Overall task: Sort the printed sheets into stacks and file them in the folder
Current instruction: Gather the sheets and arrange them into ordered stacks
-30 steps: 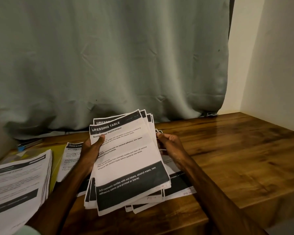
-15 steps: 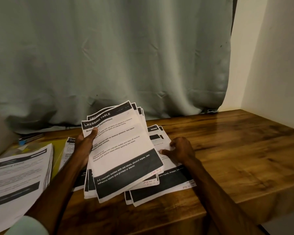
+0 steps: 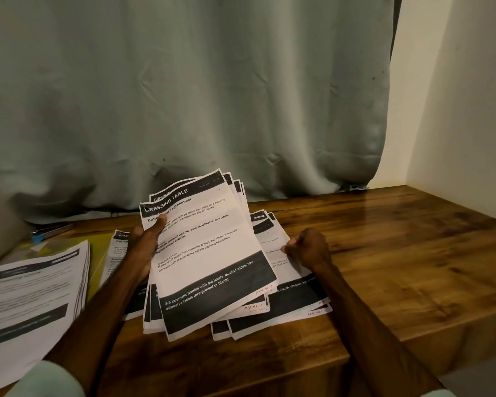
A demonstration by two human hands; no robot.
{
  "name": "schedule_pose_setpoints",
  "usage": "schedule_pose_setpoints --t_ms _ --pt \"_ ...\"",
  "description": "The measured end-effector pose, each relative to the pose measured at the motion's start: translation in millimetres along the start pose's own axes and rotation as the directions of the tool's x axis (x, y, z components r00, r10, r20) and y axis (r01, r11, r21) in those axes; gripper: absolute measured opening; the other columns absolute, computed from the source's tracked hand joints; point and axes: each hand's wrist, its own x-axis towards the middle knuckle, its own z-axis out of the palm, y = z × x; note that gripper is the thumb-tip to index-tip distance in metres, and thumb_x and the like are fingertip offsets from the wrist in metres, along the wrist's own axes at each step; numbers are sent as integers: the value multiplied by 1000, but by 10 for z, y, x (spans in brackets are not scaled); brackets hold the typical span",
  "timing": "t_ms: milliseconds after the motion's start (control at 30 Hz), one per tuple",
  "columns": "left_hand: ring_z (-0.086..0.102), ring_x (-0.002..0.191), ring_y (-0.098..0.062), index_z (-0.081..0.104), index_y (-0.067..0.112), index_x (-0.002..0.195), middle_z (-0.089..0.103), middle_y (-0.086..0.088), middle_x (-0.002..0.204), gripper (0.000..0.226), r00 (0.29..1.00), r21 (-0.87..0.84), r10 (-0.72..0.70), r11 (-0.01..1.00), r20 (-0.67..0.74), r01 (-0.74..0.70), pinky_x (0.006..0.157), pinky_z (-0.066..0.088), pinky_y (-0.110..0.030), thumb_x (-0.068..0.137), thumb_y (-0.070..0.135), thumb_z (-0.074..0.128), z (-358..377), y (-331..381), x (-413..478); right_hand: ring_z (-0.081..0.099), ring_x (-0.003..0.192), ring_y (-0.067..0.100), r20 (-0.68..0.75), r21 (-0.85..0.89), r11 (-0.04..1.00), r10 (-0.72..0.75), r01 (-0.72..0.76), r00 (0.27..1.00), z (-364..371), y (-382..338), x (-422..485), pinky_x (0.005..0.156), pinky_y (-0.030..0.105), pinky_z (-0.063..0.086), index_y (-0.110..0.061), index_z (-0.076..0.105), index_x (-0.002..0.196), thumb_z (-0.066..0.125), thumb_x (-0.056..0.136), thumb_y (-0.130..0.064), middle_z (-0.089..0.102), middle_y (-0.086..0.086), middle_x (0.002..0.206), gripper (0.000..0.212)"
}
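Gripping fanned sheaf (image 3: 209, 253) with left hand (image 3: 143, 247), right hand (image 3: 309, 247) pinching table pile (image 3: 287, 308), side stack (image 3: 32, 296) covering yellow folder (image 3: 99, 253)

Fanned sheaf of printed sheets (image 3: 209, 253) tilts above a flat stack (image 3: 284, 309); thicker stack (image 3: 32, 290) overlaps yellow folder (image 3: 97, 253).

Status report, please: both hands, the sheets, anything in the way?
Left hand grips fanned DRESSING TABLE sheets, held up. Right hand pinches edge of table stack. Yellow folder at left, partly covered.
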Motion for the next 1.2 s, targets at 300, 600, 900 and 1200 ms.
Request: schedule_pose_setpoints --t_ms 300,600,900,1200 --pt "74 99 -33 66 12 122 77 -11 109 46 1000 20 -25 999 8 25 89 59 -55 86 37 79 -38 -4 34 70 88 19 -68 -58 998 -21 17 997 12 24 36 82 32 55 -8 73 89 78 87 -16 73 6 91 10" --pt "73 99 -33 65 12 126 76 -11 110 41 996 0 -25 1000 89 26 84 60 -48 91 31 75 24 -18 -30 67 96 22 -71 -132 988 -86 76 994 2 -8 -28 82 32 54 -8 70 101 71 93 -15 71 9 103 11" --pt "74 95 -33 68 16 114 78 -9 103 28 988 79 -40 996 151 29 88 58 -52 91 32 74 79 -56 -110 68 74 20 9 -47 999 -11 11 1000 -43 -14 -32 68 30 54 -11 68 86 82 79 -48 70 4 81 40" --pt "74 96 -33 66 15 119 78 -9 103 33 988 77 -40 997 147 29 88 59 -52 92 32 73 68 -46 -104 66 78 19 -18 -49 996 75 -76 997 -95 -58 -1 68 32 54 -10 62 85 93 69 -34 70 4 89 42"
